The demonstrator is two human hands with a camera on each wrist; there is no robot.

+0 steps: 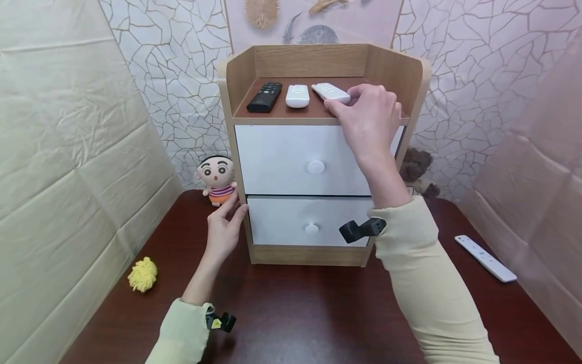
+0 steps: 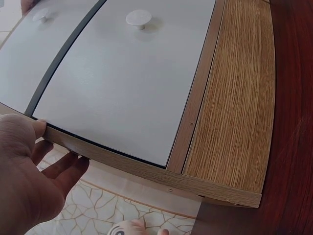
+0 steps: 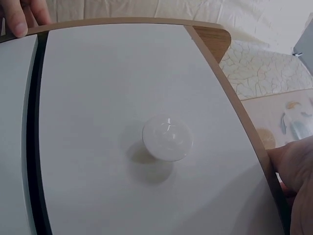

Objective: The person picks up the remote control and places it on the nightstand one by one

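On top of a small wooden cabinet [image 1: 309,255] with two white drawers, my right hand [image 1: 372,121] pinches the near end of a white remote control [image 1: 330,92] between thumb and fingers. The remote lies slanted at the right of the shelf. To its left are another white remote control [image 1: 297,96] and a black remote control [image 1: 265,97]. My left hand [image 1: 223,226] holds the cabinet's left side edge, level with the gap between drawers; in the left wrist view its thumb is at the front edge and the fingers [image 2: 68,171] touch the side.
A doll [image 1: 216,179] sits beside the cabinet's left side, and a brown plush toy [image 1: 416,167] is partly hidden behind its right side. Yellow yarn [image 1: 143,274] lies on the table's left. A long white remote control [image 1: 485,258] lies on the right.
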